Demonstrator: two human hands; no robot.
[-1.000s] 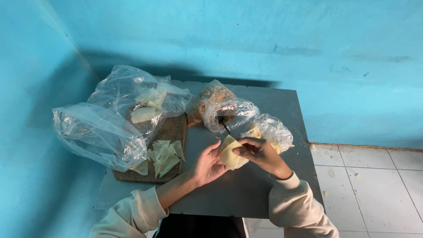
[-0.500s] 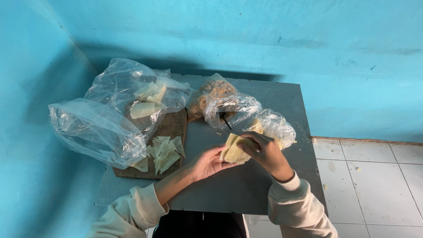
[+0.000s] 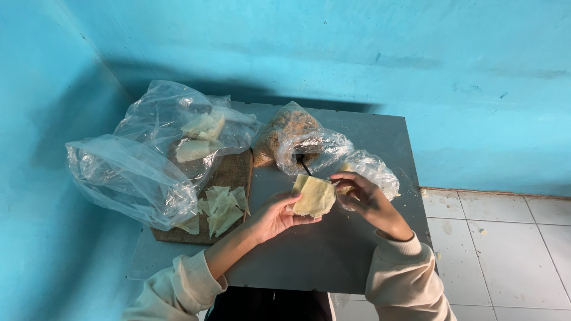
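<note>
While both hands (image 3: pixel 321 202) grip the pale wrapper (image 3: pixel 314 197), bare table (image 3: pixel 309 255) lies below.

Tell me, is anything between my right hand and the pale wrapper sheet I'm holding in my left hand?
Nothing visible. The left hand holds the pale wrapper sheet from below, and the right hand already meets its right edge with the fingertips. The plastic bags lie farther back on the grey table.

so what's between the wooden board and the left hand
In the head view, only bare grey table lies between the wooden board and the left hand; the folded wrappers sit on the board's near edge.
</note>
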